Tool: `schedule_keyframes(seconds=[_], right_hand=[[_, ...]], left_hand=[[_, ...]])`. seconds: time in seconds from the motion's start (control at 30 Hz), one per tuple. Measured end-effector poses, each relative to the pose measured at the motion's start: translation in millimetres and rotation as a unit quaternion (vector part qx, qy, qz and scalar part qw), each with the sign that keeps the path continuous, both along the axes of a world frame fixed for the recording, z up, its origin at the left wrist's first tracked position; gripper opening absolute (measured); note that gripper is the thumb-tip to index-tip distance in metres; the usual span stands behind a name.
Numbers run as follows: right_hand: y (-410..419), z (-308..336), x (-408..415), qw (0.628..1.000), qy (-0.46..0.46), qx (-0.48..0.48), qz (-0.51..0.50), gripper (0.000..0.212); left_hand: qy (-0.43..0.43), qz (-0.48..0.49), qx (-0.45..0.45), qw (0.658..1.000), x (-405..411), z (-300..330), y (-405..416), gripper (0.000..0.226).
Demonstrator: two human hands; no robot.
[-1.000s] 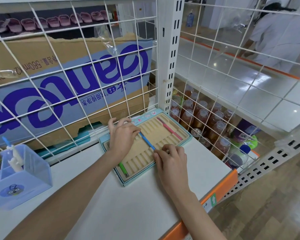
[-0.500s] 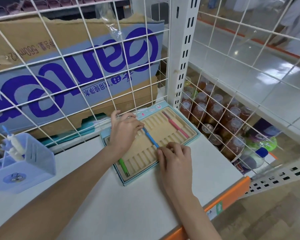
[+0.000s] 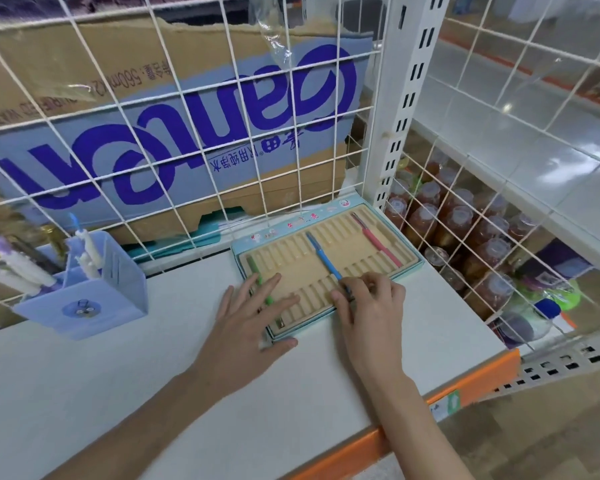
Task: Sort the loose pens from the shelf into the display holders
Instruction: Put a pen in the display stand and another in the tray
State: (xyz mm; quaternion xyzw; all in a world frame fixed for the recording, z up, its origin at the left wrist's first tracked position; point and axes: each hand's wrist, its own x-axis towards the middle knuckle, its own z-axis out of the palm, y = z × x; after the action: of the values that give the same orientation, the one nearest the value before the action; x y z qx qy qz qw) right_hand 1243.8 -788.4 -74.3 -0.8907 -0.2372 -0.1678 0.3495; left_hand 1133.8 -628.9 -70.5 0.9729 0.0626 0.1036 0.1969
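Closest to the person is the white shelf (image 3: 153, 393) with its orange front edge. Both arms reach over it. The left hand (image 3: 246, 327) lies flat with its fingers spread out straight, so its grip is wide and holds nothing. Its fingers rest on the near left corner of the pen tray (image 3: 409, 258) and lie over the green pen (image 3: 262, 287). The right hand (image 3: 371, 306) has bent fingers that pinch the near end of the blue pen (image 3: 324, 259). This pen lies slanted across the grooves in the middle of the tray. The pink pen (image 3: 376, 240) lies in a groove near the right side of the tray, apart from both hands. To the left stands a light blue pen holder (image 3: 94, 292) with some pens in it. Behind the tray is a white wire grid (image 3: 222, 109), and behind that a cardboard box (image 3: 174, 109) with big blue letters. To the right, past the grid, are bottles (image 3: 454, 223) with brown drink.
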Motion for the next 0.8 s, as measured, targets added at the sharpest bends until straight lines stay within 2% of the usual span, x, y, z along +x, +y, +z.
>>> schedule_keyframes(seconds=[0.23,0.5,0.6,0.67,0.73,0.8], right_hand=[[0,0,2,0.999,-0.021,-0.016,-0.027,0.021],[0,1,3,1.000,-0.017,-0.002,-0.006,0.009],[0,0,3,1.000,-0.018,-0.011,-0.011,0.011],[-1,1,3,1.000,-0.013,-0.023,-0.009,0.015],[-2,5,0,0.999,0.007,-0.036,-0.001,0.022],[-2,11,-7,0.998,0.043,-0.047,0.005,0.031]], left_hand=[[0.022,-0.025,-0.080,0.996,9,0,6,0.071],[0.025,-0.027,-0.085,0.996,11,0,1,0.075],[0.063,-0.029,-0.095,0.993,12,4,1,0.067],[0.076,-0.032,-0.068,0.994,10,4,3,0.070],[0.063,-0.033,-0.040,0.997,1,9,4,0.073],[0.045,-0.031,-0.047,0.997,-18,21,7,0.067]])
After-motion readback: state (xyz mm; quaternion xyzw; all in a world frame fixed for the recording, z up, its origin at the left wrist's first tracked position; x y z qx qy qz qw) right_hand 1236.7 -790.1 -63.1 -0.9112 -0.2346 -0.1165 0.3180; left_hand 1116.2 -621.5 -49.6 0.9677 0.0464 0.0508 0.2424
